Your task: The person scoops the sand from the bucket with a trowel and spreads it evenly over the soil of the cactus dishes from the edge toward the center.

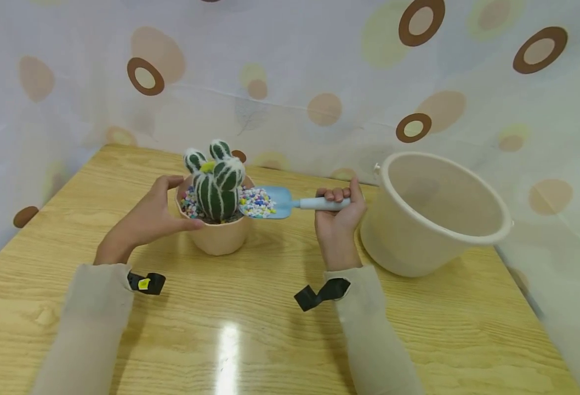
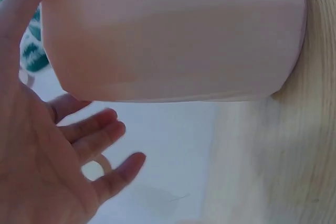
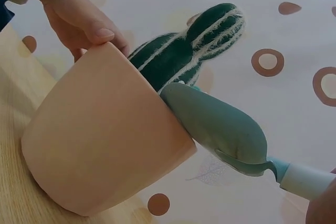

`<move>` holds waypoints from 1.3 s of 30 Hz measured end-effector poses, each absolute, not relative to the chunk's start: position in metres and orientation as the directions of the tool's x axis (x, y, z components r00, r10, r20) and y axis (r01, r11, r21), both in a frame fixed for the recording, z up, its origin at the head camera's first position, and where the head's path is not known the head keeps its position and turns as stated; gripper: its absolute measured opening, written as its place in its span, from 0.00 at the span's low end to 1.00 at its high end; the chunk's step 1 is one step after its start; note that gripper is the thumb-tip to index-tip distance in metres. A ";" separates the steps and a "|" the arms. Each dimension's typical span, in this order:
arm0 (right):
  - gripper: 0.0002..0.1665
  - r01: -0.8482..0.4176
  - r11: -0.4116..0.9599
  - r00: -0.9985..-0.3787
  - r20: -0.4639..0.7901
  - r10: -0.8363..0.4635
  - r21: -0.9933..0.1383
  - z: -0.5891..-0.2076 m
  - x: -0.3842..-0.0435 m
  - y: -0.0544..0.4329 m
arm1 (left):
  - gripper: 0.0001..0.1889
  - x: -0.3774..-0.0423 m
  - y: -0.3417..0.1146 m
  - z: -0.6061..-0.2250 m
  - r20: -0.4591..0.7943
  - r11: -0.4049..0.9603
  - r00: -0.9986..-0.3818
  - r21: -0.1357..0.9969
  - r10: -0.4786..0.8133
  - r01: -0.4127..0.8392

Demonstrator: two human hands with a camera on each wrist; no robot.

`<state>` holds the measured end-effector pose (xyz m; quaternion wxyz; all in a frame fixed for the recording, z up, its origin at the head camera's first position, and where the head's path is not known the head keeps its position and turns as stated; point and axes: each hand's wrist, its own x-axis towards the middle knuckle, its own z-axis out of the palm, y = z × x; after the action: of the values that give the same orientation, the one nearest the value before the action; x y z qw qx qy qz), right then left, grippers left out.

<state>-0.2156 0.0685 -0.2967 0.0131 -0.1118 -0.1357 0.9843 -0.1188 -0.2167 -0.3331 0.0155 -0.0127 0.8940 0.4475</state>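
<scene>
A potted cactus (image 1: pixel 217 192) with white fuzzy ribs stands in a pinkish-beige flower pot (image 1: pixel 219 238) on the wooden table. My left hand (image 1: pixel 154 211) holds the pot at its left side, thumb along the front rim and index finger at the back; the left wrist view shows its other fingers spread below the rim. With curled fingers my right hand (image 1: pixel 338 211) grips the white handle of a small blue trowel (image 1: pixel 281 202). Colourful pebbles (image 1: pixel 257 203) lie on the trowel's blade, whose tip is at the pot's right rim. More such pebbles surround the cactus in the pot.
To the right of my right hand a large cream bucket (image 1: pixel 418 236) stands on the table (image 1: pixel 250 312). Its inner bottom is hidden. A curtain (image 1: pixel 290 71) with brown and yellow circles hangs behind and beside the table.
</scene>
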 end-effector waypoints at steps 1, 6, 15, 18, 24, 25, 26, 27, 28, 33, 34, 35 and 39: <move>0.27 0.002 -0.962 -0.975 -0.216 0.059 -0.273 -0.297 -0.216 0.069 | 0.58 -0.118 -0.215 -0.332 -0.048 0.615 -0.999 0.787 -0.015 -0.047; 0.26 -0.007 -0.959 -0.976 -0.206 0.068 -0.283 -0.298 -0.216 0.070 | 0.57 -0.113 -0.214 -0.329 -0.063 0.620 -0.998 0.783 0.001 -0.049; 0.28 0.006 -0.951 -0.979 -0.194 0.057 -0.309 -0.297 -0.213 0.069 | 0.52 -0.113 -0.227 -0.348 -0.045 0.570 -0.997 0.822 0.068 0.002; 0.28 -0.003 -0.950 -0.981 -0.185 0.063 -0.311 -0.297 -0.213 0.069 | 0.52 -0.112 -0.227 -0.344 -0.054 0.623 -0.998 0.782 0.035 -0.020; 0.28 -0.007 -0.947 -0.981 -0.179 0.068 -0.321 -0.298 -0.213 0.069 | 0.46 -0.113 -0.227 -0.342 -0.016 0.631 -0.999 0.776 0.031 0.007; 0.28 -0.005 -0.947 -0.981 -0.182 0.067 -0.322 -0.298 -0.213 0.069 | 0.46 -0.113 -0.228 -0.343 -0.007 0.609 -0.999 0.793 0.038 0.018; 0.28 -0.004 -0.946 -0.981 -0.184 0.067 -0.323 -0.298 -0.213 0.069 | 0.46 -0.114 -0.229 -0.345 0.007 0.581 -0.999 0.813 0.051 0.035; 0.28 -0.004 -0.945 -0.980 -0.185 0.068 -0.327 -0.299 -0.213 0.069 | 0.47 -0.115 -0.229 -0.347 0.019 0.550 -0.998 0.833 0.067 0.053; 0.28 -0.004 -0.946 -0.980 -0.186 0.068 -0.325 -0.299 -0.212 0.070 | 0.49 -0.116 -0.230 -0.349 0.024 0.527 -0.996 0.847 0.085 0.065; 0.28 -0.013 -0.947 -0.982 -0.176 0.073 -0.322 -0.298 -0.211 0.072 | 0.54 -0.118 -0.226 -0.348 0.002 0.574 -0.995 0.817 0.104 0.061; 0.28 -0.016 -0.947 -0.982 -0.174 0.075 -0.321 -0.298 -0.211 0.072 | 0.54 -0.116 -0.224 -0.344 -0.015 0.618 -0.996 0.785 0.087 0.042; 0.28 -0.018 -0.946 -0.982 -0.173 0.077 -0.323 -0.298 -0.211 0.072 | 0.53 -0.115 -0.222 -0.340 -0.022 0.659 -0.997 0.752 0.069 0.029; 0.28 -0.027 -0.942 -0.981 -0.172 0.089 -0.334 -0.297 -0.212 0.071 | 0.52 -0.109 -0.215 -0.324 -0.034 0.790 -0.999 0.613 0.002 -0.019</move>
<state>-0.2123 0.0709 -0.2973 0.0296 -0.0928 -0.1674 0.9811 -0.1087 -0.2152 -0.3240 0.0167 -0.0045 0.9459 0.3239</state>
